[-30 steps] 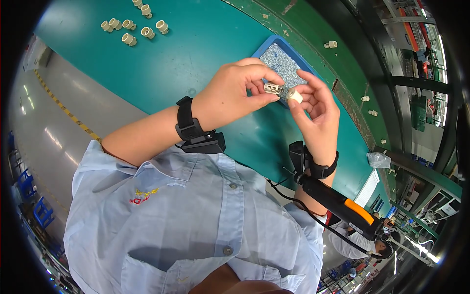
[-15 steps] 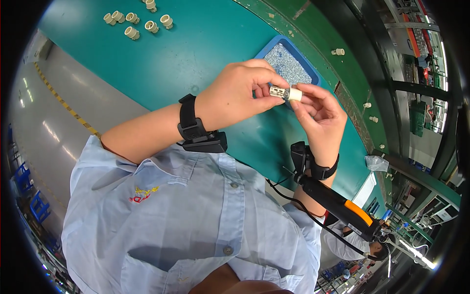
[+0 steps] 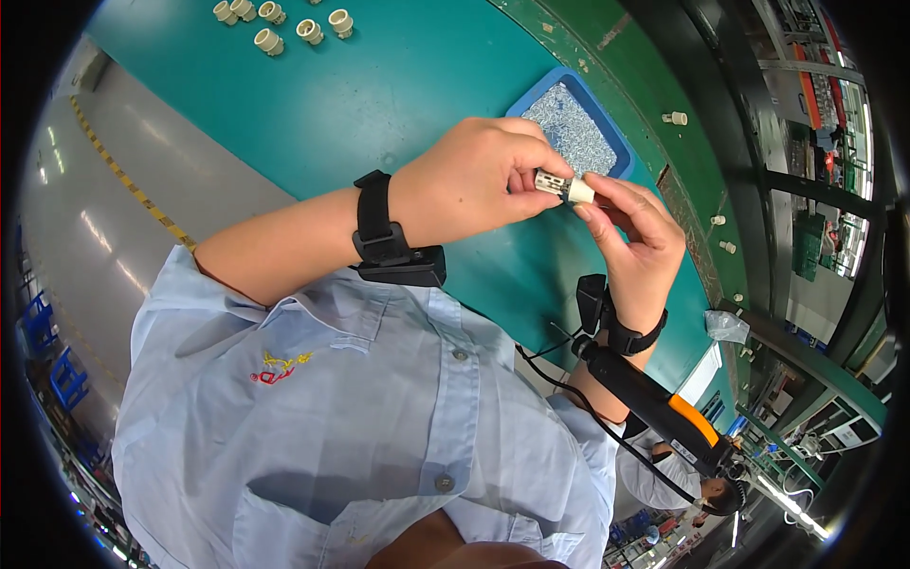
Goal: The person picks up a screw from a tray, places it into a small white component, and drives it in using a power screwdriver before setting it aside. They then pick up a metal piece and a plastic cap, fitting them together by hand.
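The left hand [image 3: 474, 175] pinches a slotted cylinder [image 3: 548, 181] between thumb and forefinger; its surface is pale, with dark rectangular openings and a metallic look. The right hand [image 3: 646, 235] grips a white cap [image 3: 580, 192], smooth, matte and round, between thumb tip and forefinger. A black strap [image 3: 376, 213] with a boxy module encircles the left wrist. Just beyond the hands stands a blue tray [image 3: 607, 123], rectangular with raised walls, filled with small shiny metal pieces [image 3: 573, 123] that form a grainy silver layer. The tray rests on a smooth teal tabletop [image 3: 332, 114]. At the far left, cream sockets [image 3: 269, 42], hollow and stepped in outline, are grouped on the same surface. Along the right side, a worn green ledge [image 3: 654, 71] carries similar small pieces, and a crumpled clear bag [image 3: 726, 326] lies nearer. Compared with one second ago, when a gap separates the two parts, the cylinder and cap now meet end to end; the depth of engagement cannot be determined. The cylinder lies at the right of the left hand, at its fingertips; the cap adjoins it on the right, at the left edge of the right hand.
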Available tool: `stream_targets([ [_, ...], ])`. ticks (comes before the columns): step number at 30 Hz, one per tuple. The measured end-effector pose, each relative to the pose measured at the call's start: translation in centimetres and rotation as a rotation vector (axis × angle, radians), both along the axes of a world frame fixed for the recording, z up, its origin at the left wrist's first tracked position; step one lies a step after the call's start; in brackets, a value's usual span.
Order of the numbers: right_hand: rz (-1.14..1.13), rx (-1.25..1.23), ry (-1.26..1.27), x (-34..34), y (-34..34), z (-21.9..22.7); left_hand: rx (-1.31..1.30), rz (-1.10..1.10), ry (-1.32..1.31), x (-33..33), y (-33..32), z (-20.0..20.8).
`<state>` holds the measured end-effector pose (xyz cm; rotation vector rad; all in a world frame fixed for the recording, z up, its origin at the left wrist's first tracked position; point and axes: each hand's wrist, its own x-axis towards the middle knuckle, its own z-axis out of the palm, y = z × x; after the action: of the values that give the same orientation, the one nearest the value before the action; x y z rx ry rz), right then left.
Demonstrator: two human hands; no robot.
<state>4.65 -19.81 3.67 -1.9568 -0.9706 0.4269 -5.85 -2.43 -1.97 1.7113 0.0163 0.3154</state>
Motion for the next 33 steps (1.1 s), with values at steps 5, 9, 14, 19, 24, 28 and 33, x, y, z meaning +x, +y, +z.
stream_targets([
  [5, -0.108, 0.052, 0.172, -0.1, -0.1, -0.5, 0.055, -0.012, -0.018, 0.2, -0.1, 0.0],
  [9, -0.121, 0.020, 0.192, -0.2, -0.2, -0.3, 0.119, 0.007, -0.025, 0.2, -0.2, 0.3],
  [14, -0.052, 0.003, 0.088, 0.2, -0.2, -0.5, 0.013, -0.012, 0.023, 0.3, 0.1, 0.3],
  [19, 0.007, -0.047, -0.030, 0.4, 0.2, -0.3, -0.035, -0.039, 0.028, 0.6, 0.3, 0.1],
  [24, 0.043, -0.085, -0.038, 0.7, 0.6, -0.1, -0.120, -0.074, 0.068, 0.6, 0.7, 0.1],
  [28, 0.113, -0.141, -0.133, 0.8, 0.9, 0.0, -0.117, -0.080, 0.067, 0.7, 0.4, -0.8],
  [33, 0.143, -0.229, -0.155, 0.0, 1.7, -0.3, -0.227, -0.111, 0.243, 0.7, -0.2, -2.1],
])
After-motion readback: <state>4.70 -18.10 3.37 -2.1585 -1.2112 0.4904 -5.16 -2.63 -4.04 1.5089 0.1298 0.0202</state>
